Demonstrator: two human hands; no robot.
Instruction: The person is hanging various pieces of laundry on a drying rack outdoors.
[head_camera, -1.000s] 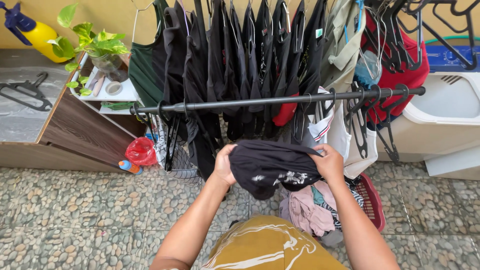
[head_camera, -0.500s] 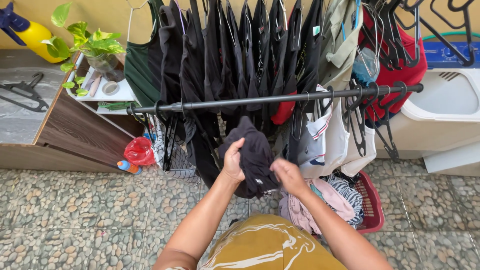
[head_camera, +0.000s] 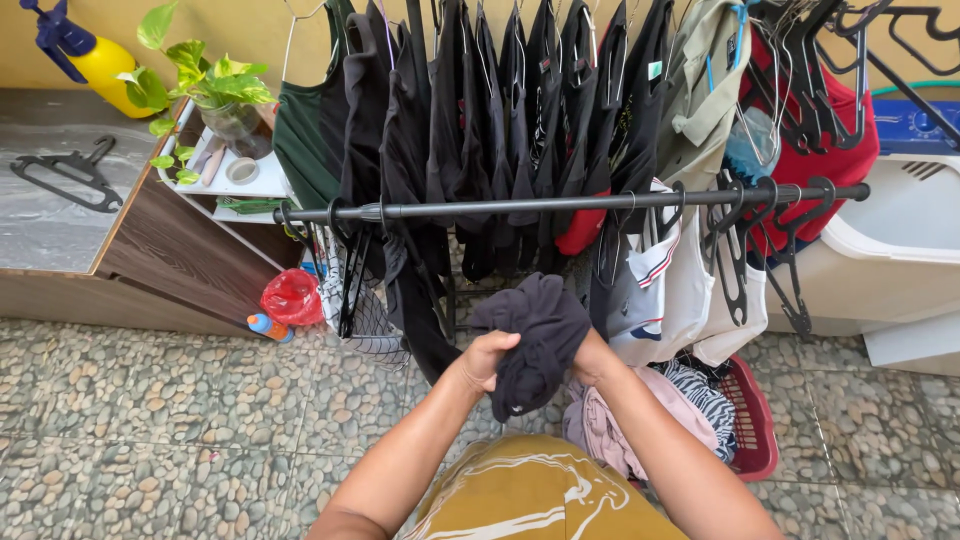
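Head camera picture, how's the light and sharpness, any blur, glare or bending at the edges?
Head view: soft, even daylight with weak shadows; no strong glare. The left hand and right hand gripping the dark garment look fairly sharp, with no obvious motion blur. The garment's folds sink into black, as do the hanging dark clothes. The wide lens slightly bows the rail.

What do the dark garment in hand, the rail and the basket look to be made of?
Dark garment, gripped by left hand and right hand: soft matte fabric, bunching in folds.
Rail: likely metal, dark smooth tube with a sheen.
Red basket: probably plastic, moulded slotted wall.
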